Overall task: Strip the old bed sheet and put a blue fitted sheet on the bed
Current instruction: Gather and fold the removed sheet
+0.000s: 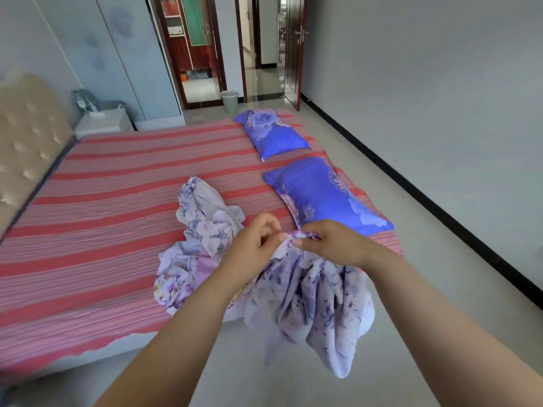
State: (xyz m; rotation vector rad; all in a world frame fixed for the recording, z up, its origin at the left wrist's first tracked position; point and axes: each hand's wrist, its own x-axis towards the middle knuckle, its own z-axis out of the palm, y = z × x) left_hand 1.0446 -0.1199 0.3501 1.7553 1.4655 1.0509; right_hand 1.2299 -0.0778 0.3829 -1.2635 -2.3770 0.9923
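**Body in view: two bare forearms and hands**

Head view, one frame. Left hand (pixel 252 245) and right hand (pixel 332 242) both bare: no gloves, rings or watch visible. Both forearms bare from the wrist down to the frame's lower edge; no sleeve, cuff or strap enters view. Nails short and pale where they show, on the thumb tips. Slight motion blur; finer marks cannot be made out. No other body part visible.
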